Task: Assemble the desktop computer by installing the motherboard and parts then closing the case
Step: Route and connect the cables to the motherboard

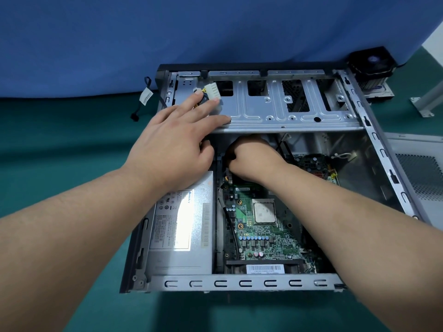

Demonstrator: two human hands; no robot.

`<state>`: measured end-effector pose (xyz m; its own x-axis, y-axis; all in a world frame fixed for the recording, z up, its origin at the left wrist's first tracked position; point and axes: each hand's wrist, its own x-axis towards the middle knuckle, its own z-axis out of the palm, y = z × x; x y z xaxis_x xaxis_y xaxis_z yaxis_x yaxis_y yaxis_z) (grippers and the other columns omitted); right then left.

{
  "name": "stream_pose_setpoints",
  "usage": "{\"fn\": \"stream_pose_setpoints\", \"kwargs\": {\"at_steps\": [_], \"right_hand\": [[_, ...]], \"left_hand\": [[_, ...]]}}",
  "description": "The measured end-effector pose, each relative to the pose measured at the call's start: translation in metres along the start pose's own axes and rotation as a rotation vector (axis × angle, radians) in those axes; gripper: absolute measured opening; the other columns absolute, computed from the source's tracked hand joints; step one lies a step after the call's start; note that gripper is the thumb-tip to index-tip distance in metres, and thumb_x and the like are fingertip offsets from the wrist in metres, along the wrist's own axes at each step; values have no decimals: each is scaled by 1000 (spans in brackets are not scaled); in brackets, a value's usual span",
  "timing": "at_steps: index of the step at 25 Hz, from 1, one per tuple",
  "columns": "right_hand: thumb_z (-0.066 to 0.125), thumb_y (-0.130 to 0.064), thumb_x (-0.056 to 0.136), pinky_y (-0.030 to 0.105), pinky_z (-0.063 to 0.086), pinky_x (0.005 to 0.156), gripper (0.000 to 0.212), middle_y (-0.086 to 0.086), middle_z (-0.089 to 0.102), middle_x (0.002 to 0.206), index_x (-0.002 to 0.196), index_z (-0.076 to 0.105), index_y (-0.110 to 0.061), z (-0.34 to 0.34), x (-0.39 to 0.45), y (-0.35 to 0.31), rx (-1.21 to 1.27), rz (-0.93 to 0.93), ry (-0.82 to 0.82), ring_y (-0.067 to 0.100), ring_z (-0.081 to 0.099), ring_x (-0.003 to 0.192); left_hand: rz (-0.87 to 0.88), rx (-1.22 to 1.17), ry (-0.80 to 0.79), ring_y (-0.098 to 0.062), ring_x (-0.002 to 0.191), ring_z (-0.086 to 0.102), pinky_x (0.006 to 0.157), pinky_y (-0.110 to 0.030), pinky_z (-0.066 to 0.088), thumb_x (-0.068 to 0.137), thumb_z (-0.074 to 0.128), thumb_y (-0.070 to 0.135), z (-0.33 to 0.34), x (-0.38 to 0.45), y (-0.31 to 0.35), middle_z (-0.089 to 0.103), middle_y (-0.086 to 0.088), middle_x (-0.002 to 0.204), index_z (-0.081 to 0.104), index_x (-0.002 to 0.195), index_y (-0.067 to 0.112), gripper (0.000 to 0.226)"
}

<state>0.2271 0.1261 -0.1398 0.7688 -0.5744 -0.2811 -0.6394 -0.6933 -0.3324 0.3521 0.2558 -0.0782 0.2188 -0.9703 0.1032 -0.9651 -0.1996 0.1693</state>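
Left hand (172, 142) rests on drive cage (287, 111) edge, right hand (249, 156) beneath

Green-covered surface (48, 140). Open computer case (239, 282) at centre. CPU cooler fan (370, 65) at 1 o'clock, perforated side panel (417, 173) at 3 o'clock touching case, tagged black cable (143, 99) at 10 o'clock.
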Motion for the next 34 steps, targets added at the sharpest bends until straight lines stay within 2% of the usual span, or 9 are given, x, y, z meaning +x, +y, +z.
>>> {"fn": "stream_pose_setpoints", "kwargs": {"at_steps": [11, 15, 19, 23, 34], "right_hand": [[59, -19, 87, 27, 40, 69, 9, 1, 51, 73, 78, 57, -17, 1, 2, 2, -11, 7, -25, 28, 53, 76], [59, -16, 90, 28, 41, 72, 4, 6, 53, 89, 90, 63, -17, 2, 3, 2, -14, 17, -10, 29, 51, 80], [58, -16, 95, 29, 42, 73, 19, 13, 61, 102, 110, 69, -14, 4, 3, 1, -25, 33, 6, 31, 52, 82], [58, -16, 96, 30, 42, 77, 27, 16, 64, 119, 121, 66, -14, 5, 3, -2, -24, 55, 14, 36, 63, 101], [58, -10, 95, 36, 48, 85, 36, 18, 61, 128, 131, 62, -13, 6, 2, -7, -52, 75, 20, 38, 62, 111]], "left_hand": [[-5, 1, -4, 1, 155, 4, 120, -25, 1, 88, 35, 36, 1, 0, 0, 23, 25, 165, 41, 150, 47, 63], [-2, 4, -3, 0, 155, 5, 121, -27, 3, 88, 36, 35, 1, 0, 0, 24, 24, 165, 42, 150, 47, 63], [-4, 4, -3, 0, 155, 5, 120, -26, 1, 88, 36, 35, 1, 1, 0, 24, 24, 165, 42, 150, 46, 63], [-6, 7, -1, 1, 155, 5, 119, -24, 1, 87, 35, 36, 1, 1, 0, 25, 24, 165, 43, 150, 46, 64], [-8, 13, -5, 0, 155, 5, 122, -28, 5, 87, 35, 36, 1, 0, 0, 25, 23, 165, 42, 150, 46, 65]]}}
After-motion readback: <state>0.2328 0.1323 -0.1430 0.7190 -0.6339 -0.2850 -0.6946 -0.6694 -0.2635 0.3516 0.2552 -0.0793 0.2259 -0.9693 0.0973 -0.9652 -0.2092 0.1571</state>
